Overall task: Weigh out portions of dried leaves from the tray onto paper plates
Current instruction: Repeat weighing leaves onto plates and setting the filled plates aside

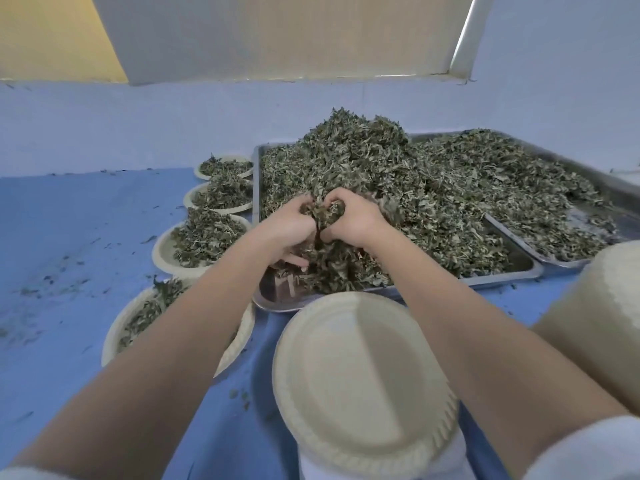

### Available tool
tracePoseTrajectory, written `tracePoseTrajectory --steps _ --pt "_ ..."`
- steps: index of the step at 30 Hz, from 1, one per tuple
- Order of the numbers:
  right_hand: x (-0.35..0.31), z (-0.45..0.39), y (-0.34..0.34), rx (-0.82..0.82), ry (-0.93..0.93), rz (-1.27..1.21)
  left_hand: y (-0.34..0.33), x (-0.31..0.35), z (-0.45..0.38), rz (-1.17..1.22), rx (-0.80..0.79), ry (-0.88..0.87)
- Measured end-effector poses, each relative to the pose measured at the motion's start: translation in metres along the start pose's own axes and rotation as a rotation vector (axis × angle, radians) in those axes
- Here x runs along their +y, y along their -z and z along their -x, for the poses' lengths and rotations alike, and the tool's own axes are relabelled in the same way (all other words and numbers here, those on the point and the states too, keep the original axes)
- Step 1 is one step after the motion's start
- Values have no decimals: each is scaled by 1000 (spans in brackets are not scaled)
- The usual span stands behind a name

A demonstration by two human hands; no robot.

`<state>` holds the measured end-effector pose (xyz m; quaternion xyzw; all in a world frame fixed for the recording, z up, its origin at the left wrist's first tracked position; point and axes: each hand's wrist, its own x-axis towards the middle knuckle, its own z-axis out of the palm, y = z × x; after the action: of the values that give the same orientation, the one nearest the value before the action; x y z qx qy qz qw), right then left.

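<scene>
Leaves: the dried leaves (363, 188) lie heaped in the metal tray (512, 268), right behind the empty paper plate (360, 372).
Left hand: my left hand (291, 230) is curled round a clump at the pile's near edge.
Right hand: my right hand (356, 220) is clamped on the same clump, fingers together.
Handling: I judge them light, brittle and loose, likely to shed.
Hold: cupping from both sides, underneath, seems best.
Filled plates (204, 244): in a row left of the tray.

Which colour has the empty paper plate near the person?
Pale cream, the empty paper plate; head view.
</scene>
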<state>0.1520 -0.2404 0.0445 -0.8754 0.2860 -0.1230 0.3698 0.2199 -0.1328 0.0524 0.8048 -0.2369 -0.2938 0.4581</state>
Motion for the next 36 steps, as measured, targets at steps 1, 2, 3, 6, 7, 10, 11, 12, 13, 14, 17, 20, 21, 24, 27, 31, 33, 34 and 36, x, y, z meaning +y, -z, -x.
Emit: tracePoseTrajectory --steps 1,2,3,6,7,10,11,12,13,14,17,20,21,24,27,31,33,34,36 --pt "1 2 3 30 10 -65 3 2 4 4 13 13" --pt "2 4 6 53 12 -135 5 4 8 -21 34 20" --pt "1 6 9 67 12 -193 8 6 13 -66 57 21" --pt "-7 12 19 77 47 -274 10 13 24 -123 96 16" --pt "-11 15 23 80 67 -290 9 16 28 -105 103 15" --pt "-22 23 30 76 113 -349 8 23 37 93 96 52" --pt "-25 26 31 60 117 -372 7 24 40 223 74 78" --pt "-27 28 32 43 120 -389 8 25 44 380 40 101" --pt "-29 31 33 28 120 -401 7 25 47 531 -2 126" --pt "-31 34 33 15 119 -410 7 25 49 657 -45 149" --pt "-36 45 36 -23 145 -409 5 24 55 859 -128 157" --pt "-43 59 41 -52 165 -416 4 24 66 938 -157 105" --pt "-45 64 43 -61 168 -418 4 24 71 948 -165 91" --pt "-48 87 49 -99 171 -420 6 22 91 916 -180 66" --pt "-45 116 56 -154 155 -388 4 13 119 800 -233 59" --pt "-30 155 61 -278 123 -282 -7 -7 153 595 -275 69" --pt "-24 170 60 -361 77 -157 -10 -12 168 391 -250 78" --pt "-22 177 59 -412 45 -72 -10 -12 174 283 -235 73" --pt "-20 185 57 -494 -29 74 -9 -7 185 104 -165 38"
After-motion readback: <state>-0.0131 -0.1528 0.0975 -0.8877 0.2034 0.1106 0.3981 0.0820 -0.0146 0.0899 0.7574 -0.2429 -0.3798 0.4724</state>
